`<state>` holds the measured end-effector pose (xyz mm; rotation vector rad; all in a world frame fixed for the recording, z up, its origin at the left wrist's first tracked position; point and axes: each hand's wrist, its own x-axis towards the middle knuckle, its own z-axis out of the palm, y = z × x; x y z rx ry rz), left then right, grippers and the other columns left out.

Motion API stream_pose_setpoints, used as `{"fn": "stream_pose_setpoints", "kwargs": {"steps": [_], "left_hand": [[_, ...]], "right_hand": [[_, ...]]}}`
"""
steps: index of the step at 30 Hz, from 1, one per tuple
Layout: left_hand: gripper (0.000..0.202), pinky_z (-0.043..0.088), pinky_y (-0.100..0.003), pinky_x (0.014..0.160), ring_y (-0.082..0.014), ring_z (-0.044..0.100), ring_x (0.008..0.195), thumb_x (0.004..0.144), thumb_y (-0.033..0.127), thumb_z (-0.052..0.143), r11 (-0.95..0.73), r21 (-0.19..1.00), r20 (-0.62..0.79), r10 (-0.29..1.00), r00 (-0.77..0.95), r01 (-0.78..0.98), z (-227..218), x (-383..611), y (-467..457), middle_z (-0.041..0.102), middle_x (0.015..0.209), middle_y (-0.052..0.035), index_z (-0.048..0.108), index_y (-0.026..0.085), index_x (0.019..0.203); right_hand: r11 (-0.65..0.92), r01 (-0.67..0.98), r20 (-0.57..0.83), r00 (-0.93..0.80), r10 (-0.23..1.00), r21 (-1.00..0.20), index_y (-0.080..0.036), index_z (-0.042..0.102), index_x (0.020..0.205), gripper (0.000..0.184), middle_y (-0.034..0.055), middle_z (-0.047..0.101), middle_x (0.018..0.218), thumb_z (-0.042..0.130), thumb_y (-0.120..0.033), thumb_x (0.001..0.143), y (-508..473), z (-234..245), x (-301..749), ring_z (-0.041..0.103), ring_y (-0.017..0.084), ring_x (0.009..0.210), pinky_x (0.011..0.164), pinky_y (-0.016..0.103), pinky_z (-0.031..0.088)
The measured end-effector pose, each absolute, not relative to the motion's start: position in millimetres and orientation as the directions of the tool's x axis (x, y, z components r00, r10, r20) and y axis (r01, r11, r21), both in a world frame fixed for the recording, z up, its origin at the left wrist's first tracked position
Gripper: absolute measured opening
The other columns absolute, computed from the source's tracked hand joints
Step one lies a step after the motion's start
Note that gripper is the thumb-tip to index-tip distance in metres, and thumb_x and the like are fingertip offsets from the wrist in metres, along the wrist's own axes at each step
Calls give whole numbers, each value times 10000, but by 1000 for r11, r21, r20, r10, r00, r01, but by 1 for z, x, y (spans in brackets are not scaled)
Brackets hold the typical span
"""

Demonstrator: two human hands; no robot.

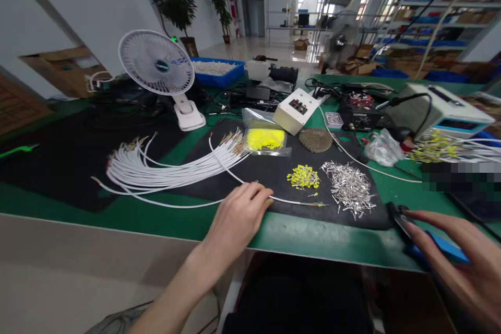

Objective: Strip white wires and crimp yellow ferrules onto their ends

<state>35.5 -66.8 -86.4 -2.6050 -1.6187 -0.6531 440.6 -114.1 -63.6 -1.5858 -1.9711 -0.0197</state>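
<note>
A white cable [287, 200] lies across the near part of the table, pinched in the closed fingers of my left hand [243, 206]. Thin coloured wires fan out of its stripped right end, with a small yellow terminal [320, 204] there. At the right, my right hand [465, 250] closes around blue-handled crimping pliers [448, 247], whose black head points toward the mat. Between the hands sit a small pile of yellow-sleeved terminals [303, 176] and a larger pile of bare silver terminals [350, 189]. A bundle of white cables [168, 173] spreads out left of my left hand.
Behind the piles are a clear bag of yellow terminals [266, 139], a white switch box [296, 109] and a round brown mesh pad [315, 140]. A white fan [156, 62] stands back left. Yellow-tipped cables [438, 147] lie right, before a bench unit [446, 109].
</note>
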Motion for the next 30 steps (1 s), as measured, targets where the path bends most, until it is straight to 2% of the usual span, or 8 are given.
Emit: {"fn": "stream_pose_setpoints", "kwargs": {"steps": [4,9,12,14,17,19,25,30], "left_hand": [[100,513,-414,891,-257,622,999,1059,240,593,-602,245,314,791,526,760,-89,90,-54,683,1067,-53,684,208,1086],[132,494,-432,837,-286,613,969,1060,215,576,-598,329,325,799,506,731,-107,115,-40,664,986,-81,684,176,995],[141,493,-415,892,-254,620,999,1089,190,509,-568,435,348,822,451,699,-113,110,-48,658,1063,-75,649,182,1071],[130,502,-362,911,-211,634,1013,1105,183,474,-534,525,358,845,397,663,-115,106,-57,648,1099,-60,602,194,1122],[119,516,-291,879,-163,662,985,1123,181,431,-472,633,353,882,314,614,-116,101,-67,652,1072,-35,532,209,1178],[128,519,-282,875,-159,675,983,1126,188,429,-443,670,346,897,277,596,-118,99,-69,664,1075,-32,508,216,1224],[143,511,-335,914,-202,654,1037,1097,159,486,-467,670,332,883,331,576,-123,97,-60,652,1111,-50,581,211,1191],[141,503,-403,958,-239,631,1054,1075,181,552,-521,620,351,853,387,586,-126,98,-61,667,1130,-58,636,214,1183]], "right_hand": [[304,870,394,-141,908,-388,-286,680,1245,358,46,711,1222,616,-553,1016,-120,-65,430,699,293,1077,943,442,538],[373,839,393,-212,895,-397,-255,673,1235,247,56,701,1193,637,-406,1042,-120,-69,422,682,256,1101,969,402,522],[432,810,396,-274,876,-397,-244,684,1195,170,50,710,1151,623,-330,1062,-102,-70,407,681,226,1062,938,367,526],[501,784,396,-355,847,-368,-221,695,1159,137,54,721,1106,604,-272,1070,-79,-73,390,682,211,1018,885,339,541],[555,770,317,-467,826,-315,-212,732,1125,136,61,727,1072,615,-224,1056,-38,-81,362,674,237,990,887,369,546],[573,773,261,-514,817,-272,-213,756,1091,126,69,719,1047,647,-202,1031,-17,-88,347,661,261,979,861,382,546],[555,813,186,-527,829,-173,-194,748,1054,112,72,686,1022,638,-202,1034,-4,-99,332,640,271,987,778,371,544],[542,827,165,-520,838,-149,-165,684,1062,92,39,677,1032,615,-226,1057,-6,-104,334,656,221,978,835,377,565]]}}
